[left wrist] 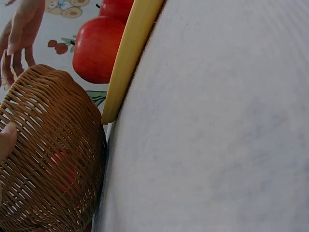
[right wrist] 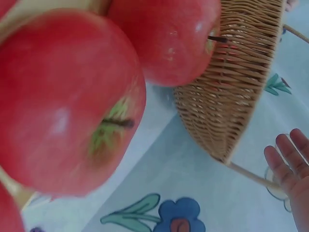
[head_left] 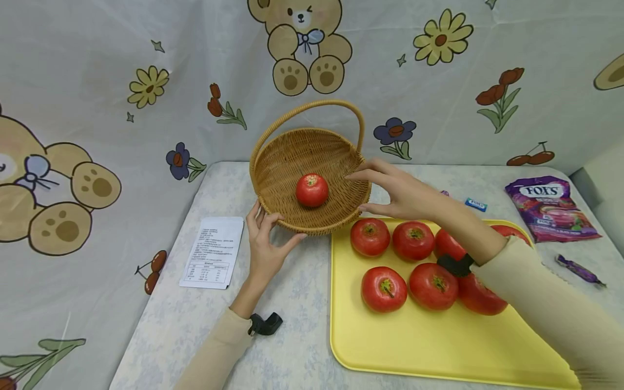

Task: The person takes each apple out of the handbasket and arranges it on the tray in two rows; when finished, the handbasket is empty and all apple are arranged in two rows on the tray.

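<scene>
A wicker basket (head_left: 287, 154) with an arched handle tilts toward me, one red apple (head_left: 312, 190) inside it. My left hand (head_left: 265, 249) holds the basket's near left rim; in the left wrist view its thumb (left wrist: 7, 140) lies on the woven wall. Above the right rim is my right hand (head_left: 407, 195), its fingers extended and spread, holding nothing. The right wrist view shows those fingers (right wrist: 285, 162) apart from the basket. Several red apples (head_left: 385, 290) sit on a yellow tray (head_left: 429, 346) under my right forearm, which hides some of them.
A white printed packet (head_left: 212, 253) lies left of the basket. To the right are a purple candy bag (head_left: 551, 208), a purple wrapped candy (head_left: 580, 271) and a small blue candy (head_left: 475, 204). A patterned cloth (head_left: 195, 54) hangs behind the table.
</scene>
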`<state>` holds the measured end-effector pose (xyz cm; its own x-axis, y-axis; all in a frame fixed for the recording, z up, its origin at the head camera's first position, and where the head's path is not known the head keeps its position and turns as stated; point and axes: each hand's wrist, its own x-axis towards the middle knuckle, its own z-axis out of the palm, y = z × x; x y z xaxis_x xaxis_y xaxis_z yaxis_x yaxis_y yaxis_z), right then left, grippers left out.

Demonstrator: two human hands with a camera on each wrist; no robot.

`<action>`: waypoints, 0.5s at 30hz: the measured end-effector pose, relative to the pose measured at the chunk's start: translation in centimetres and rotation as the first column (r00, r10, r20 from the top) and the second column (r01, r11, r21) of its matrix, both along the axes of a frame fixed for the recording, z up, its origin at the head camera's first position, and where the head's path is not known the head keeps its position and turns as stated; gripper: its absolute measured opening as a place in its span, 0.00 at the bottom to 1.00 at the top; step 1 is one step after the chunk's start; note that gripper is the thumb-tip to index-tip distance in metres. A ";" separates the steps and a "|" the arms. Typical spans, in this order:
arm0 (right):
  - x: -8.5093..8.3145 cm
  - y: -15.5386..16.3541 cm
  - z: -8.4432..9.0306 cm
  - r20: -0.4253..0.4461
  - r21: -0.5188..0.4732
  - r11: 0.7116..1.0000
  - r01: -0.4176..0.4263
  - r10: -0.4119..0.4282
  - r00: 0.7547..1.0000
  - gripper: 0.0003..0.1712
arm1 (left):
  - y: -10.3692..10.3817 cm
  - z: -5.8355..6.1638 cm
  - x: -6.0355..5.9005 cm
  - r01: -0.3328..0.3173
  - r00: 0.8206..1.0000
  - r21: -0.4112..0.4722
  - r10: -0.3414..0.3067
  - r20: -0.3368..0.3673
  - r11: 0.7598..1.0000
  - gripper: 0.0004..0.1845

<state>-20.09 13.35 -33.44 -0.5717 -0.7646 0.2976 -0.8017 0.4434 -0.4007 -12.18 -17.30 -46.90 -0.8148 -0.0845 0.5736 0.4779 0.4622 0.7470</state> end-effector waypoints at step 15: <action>-5.4 -6.1 -3.3 0.080 0.092 0.994 -0.054 0.047 0.996 0.33 | 0.8 2.4 1.0 0.006 1.000 0.006 -0.006 -0.001 1.000 0.27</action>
